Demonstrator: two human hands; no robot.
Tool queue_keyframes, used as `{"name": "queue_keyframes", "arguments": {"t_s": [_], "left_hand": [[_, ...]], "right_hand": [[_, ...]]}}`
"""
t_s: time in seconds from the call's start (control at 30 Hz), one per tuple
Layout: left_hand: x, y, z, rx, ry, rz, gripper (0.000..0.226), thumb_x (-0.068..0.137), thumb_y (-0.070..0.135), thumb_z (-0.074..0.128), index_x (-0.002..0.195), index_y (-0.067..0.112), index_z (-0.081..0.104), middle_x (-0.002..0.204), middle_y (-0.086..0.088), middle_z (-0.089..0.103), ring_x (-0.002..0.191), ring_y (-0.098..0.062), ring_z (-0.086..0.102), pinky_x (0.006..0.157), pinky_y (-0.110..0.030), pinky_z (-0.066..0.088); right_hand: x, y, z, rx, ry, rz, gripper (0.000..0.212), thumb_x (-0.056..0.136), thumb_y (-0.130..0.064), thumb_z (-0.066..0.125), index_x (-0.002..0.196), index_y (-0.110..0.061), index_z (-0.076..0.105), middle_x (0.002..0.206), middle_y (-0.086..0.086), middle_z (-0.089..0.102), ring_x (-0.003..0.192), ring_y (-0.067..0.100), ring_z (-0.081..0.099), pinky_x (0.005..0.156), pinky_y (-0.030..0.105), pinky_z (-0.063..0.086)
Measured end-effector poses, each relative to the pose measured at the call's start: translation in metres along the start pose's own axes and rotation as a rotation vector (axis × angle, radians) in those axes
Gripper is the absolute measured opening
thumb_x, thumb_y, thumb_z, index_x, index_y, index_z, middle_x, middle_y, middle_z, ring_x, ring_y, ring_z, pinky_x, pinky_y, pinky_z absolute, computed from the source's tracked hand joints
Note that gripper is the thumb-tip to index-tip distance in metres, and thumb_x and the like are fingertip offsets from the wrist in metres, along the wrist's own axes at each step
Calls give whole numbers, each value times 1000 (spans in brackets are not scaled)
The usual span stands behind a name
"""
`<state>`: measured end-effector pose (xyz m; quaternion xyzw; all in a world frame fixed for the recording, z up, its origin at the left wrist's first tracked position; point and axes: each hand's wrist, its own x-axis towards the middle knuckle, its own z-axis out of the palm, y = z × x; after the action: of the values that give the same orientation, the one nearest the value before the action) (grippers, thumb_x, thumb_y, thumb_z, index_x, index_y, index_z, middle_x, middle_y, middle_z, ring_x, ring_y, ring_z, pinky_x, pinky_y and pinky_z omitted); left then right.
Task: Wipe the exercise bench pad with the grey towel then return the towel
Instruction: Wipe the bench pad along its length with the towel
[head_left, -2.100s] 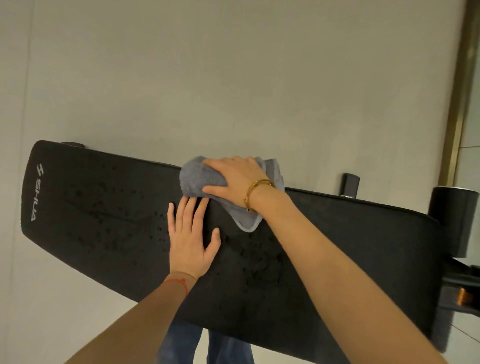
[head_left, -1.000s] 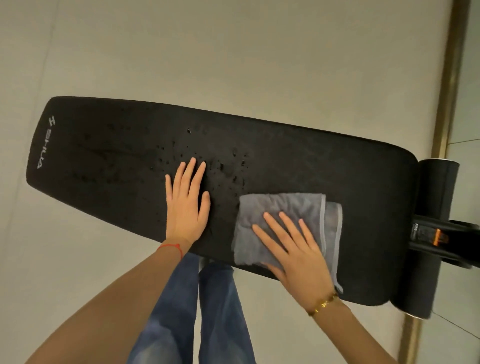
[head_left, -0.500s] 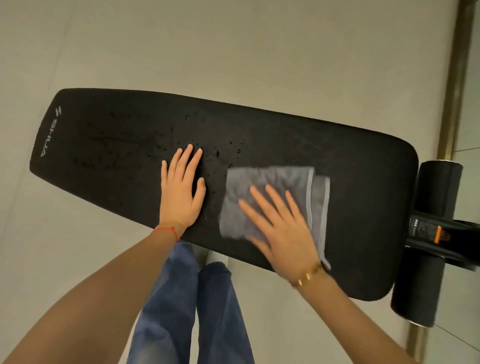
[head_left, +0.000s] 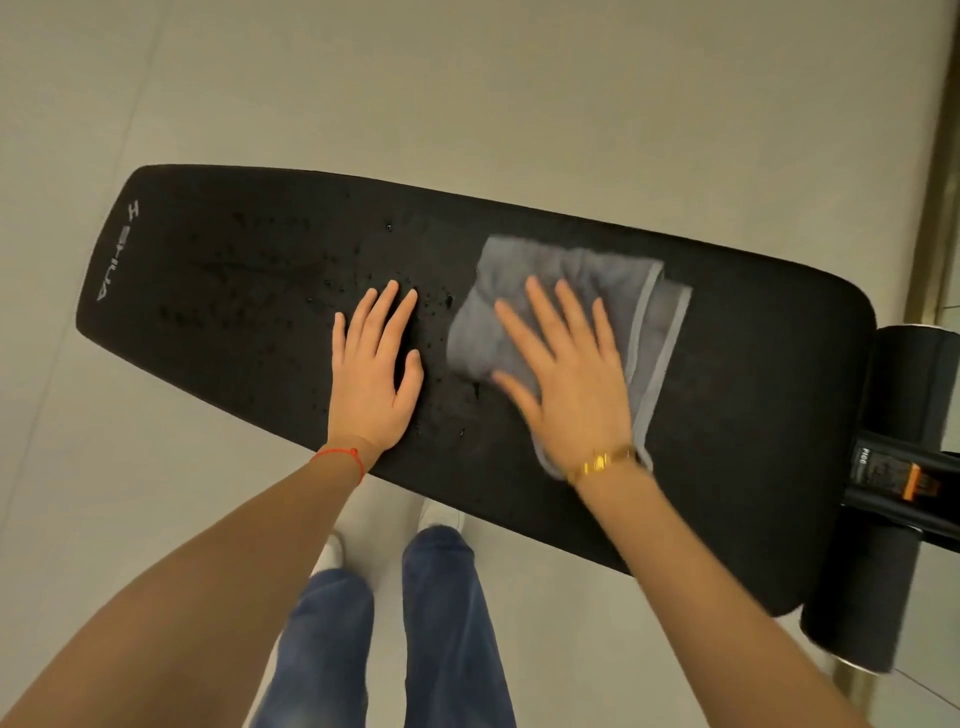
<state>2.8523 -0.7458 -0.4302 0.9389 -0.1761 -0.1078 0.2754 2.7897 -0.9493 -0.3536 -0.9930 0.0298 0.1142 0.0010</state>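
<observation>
The long black bench pad (head_left: 753, 374) runs from upper left to lower right, with a pale logo near its left end. Water droplets speckle its middle and left part. The folded grey towel (head_left: 639, 306) lies flat on the pad, right of centre. My right hand (head_left: 569, 371) presses down on the towel with the fingers spread, and it is blurred. My left hand (head_left: 376, 371) rests flat on the bare pad just left of the towel, fingers slightly apart, holding nothing.
A black foam roller (head_left: 872, 571) and a black frame bar with an orange tag (head_left: 919, 486) stick out at the pad's right end. A brass-coloured strip (head_left: 930, 171) runs down the right edge. Pale floor lies all around; my legs and white shoes (head_left: 441, 514) are below the pad.
My right hand has slid the towel from the pad's near edge up toward the middle and far side. My left hand has stayed flat in the same spot on the pad.
</observation>
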Motion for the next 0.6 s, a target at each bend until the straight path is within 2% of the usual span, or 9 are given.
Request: {"name": "queue_keyframes", "arguments": {"t_s": [0.1,0.17,0.43,0.53,0.6], "left_hand": [[0,-2,0,4,-1,1,54,100,32,32,154,25,25,163,4,18,152,-15,8,123,-50,6],[0,-2,1,1,-7,-4,54,100,32,32,154,25,24,163,4,18,152,-15,8,123,-50,5],[2,-7,-6,-2,-66,24,56,100,35,31,154,26,21,163,4,15,152,-15,6,123,-49,4],[-2,-21,-13,-13,-102,96,56,101,34,33,154,23,21,164,3,14,152,-15,5,124,-48,5],[-2,-35,-20,1,-100,147,56,101,32,35,154,21,22,163,2,15,152,-15,5,124,-49,6]], "right_hand": [[-73,-19,7,19,-53,-62,68,94,-53,44,152,-32,17,161,1,13,149,24,9,120,45,5],[-88,-20,8,-2,-70,-60,67,94,-54,43,152,-33,17,161,0,14,149,23,10,121,44,5],[46,-12,2,26,93,282,61,96,-57,30,150,-31,25,160,3,20,148,27,13,121,46,4],[37,-38,10,22,119,315,60,96,-55,33,150,-31,24,160,3,20,148,27,14,121,47,5],[-1,-65,17,-5,93,239,62,96,-53,37,151,-30,22,160,3,19,148,26,14,121,47,6]]}}
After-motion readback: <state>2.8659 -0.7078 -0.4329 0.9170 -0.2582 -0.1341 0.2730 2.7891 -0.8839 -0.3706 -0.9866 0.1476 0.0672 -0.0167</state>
